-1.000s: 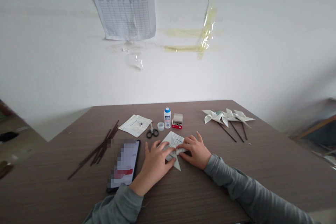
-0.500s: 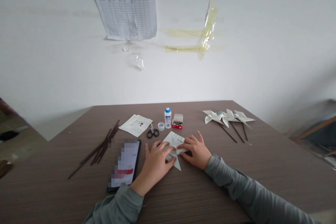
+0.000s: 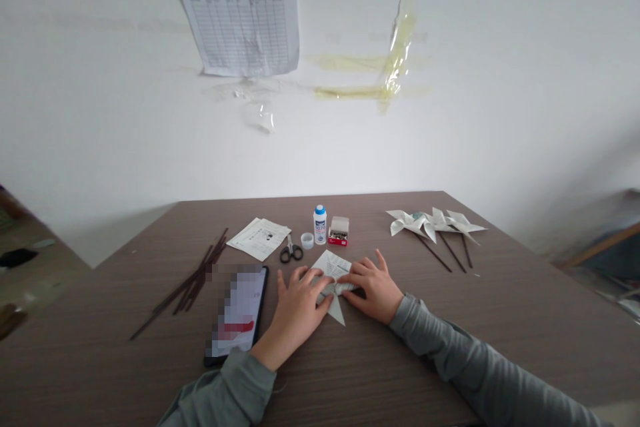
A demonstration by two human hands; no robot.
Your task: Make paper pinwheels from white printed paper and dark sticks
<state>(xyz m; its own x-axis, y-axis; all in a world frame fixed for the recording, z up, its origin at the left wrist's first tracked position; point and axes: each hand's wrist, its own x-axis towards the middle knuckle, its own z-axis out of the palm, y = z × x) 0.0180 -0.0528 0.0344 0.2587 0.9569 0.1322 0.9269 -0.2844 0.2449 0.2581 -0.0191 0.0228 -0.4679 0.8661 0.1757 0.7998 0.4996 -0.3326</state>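
Observation:
A printed paper pinwheel [image 3: 331,264], with cut points and blades bent toward its middle, lies on the table between my hands. My left hand [image 3: 296,305] grips its left side, thumb and forefinger close together near the centre. From the right, my right hand [image 3: 376,289] pinches a folded blade at the centre, its little finger raised. The fingertips partly hide the pinwheel's middle. Just beyond it stand a white glue bottle [image 3: 320,228] with a blue cap and a small red-and-white box [image 3: 339,235] of small pieces.
Black-handled scissors [image 3: 291,253] and a small clear cup [image 3: 307,241] lie near the printed paper squares [image 3: 257,240]. A phone [image 3: 240,313] rests left of my left hand, beside several brown sticks [image 3: 193,280]. Finished pinwheels [image 3: 415,223] on sticks lie at the right.
My left thumb and fingertips have shifted slightly at the pinwheel's centre, the thumb drawing closer to the forefinger. My right hand is nearly still.

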